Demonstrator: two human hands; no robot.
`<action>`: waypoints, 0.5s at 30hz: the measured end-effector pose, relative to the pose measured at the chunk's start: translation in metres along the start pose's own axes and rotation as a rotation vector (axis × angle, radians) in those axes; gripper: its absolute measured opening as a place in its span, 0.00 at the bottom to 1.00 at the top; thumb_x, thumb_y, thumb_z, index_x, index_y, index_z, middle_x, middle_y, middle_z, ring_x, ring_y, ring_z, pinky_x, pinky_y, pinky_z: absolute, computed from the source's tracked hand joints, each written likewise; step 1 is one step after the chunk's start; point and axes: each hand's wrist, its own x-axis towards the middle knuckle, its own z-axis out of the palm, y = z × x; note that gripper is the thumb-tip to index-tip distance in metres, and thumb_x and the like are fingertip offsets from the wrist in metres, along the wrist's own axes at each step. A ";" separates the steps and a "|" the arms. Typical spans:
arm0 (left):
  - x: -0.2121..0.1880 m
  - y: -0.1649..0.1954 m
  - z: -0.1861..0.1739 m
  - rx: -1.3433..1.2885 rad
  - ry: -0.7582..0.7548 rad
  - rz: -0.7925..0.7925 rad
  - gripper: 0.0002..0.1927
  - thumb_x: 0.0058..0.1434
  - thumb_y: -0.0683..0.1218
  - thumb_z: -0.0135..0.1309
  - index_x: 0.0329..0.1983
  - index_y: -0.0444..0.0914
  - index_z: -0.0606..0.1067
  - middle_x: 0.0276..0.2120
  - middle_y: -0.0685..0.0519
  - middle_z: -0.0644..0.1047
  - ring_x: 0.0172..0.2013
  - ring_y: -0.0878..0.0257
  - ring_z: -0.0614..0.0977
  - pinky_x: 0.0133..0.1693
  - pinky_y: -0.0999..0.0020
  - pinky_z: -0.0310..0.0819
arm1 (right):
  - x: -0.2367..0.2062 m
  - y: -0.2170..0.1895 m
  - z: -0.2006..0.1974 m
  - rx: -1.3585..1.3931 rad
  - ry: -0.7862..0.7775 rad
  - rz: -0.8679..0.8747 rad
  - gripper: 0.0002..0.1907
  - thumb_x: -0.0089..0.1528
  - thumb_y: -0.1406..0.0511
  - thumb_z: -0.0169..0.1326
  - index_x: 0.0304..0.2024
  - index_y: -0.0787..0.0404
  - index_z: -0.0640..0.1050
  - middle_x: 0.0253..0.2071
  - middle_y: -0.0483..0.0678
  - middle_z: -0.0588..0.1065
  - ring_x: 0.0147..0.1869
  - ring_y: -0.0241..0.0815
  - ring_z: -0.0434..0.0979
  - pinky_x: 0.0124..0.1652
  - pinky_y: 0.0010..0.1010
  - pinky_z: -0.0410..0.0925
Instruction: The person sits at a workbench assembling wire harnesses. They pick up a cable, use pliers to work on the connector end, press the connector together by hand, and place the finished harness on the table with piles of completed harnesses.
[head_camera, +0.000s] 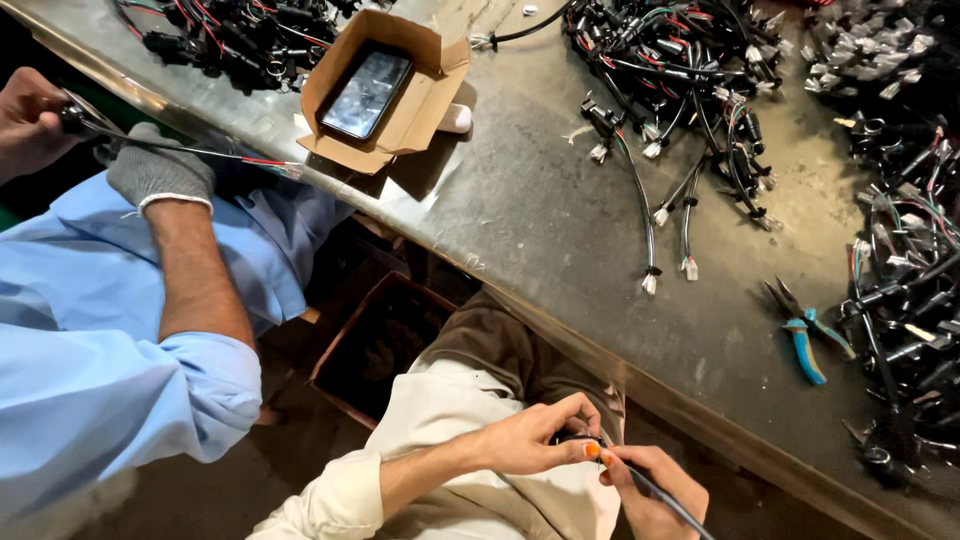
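Hands: while we sit below the metal workbench (560, 230), our left hand (535, 438) pinches a black connector (572, 437).
Right hand (650, 490): fingers curled round its black cable (668, 500).

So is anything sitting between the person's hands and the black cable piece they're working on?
Nothing visible: the left hand and right hand both already grip the black cable piece over the lap, below the table edge.

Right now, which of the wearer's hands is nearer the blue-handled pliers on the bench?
Right. The right hand sits lower left of the pliers; the left hand is farther left, both gripping a black cable.
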 end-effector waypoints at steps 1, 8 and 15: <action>0.000 -0.002 0.000 -0.011 0.017 0.028 0.18 0.71 0.53 0.54 0.53 0.38 0.65 0.41 0.54 0.80 0.37 0.68 0.77 0.38 0.69 0.70 | 0.000 -0.001 0.000 -0.001 -0.014 -0.042 0.09 0.55 0.74 0.65 0.38 0.68 0.83 0.31 0.51 0.83 0.33 0.37 0.84 0.36 0.25 0.76; -0.004 -0.010 -0.006 0.036 -0.030 0.047 0.20 0.72 0.55 0.54 0.55 0.37 0.66 0.36 0.49 0.80 0.33 0.62 0.76 0.37 0.66 0.70 | 0.018 -0.005 -0.005 -0.108 -0.139 -0.122 0.09 0.51 0.73 0.66 0.36 0.65 0.84 0.33 0.52 0.83 0.36 0.38 0.86 0.38 0.25 0.77; -0.006 -0.007 -0.015 0.110 -0.031 0.085 0.21 0.72 0.56 0.53 0.55 0.37 0.67 0.36 0.48 0.80 0.34 0.57 0.80 0.37 0.64 0.73 | 0.016 0.009 0.003 -0.151 -0.145 -0.331 0.10 0.50 0.72 0.67 0.36 0.61 0.85 0.34 0.48 0.83 0.39 0.36 0.86 0.42 0.26 0.76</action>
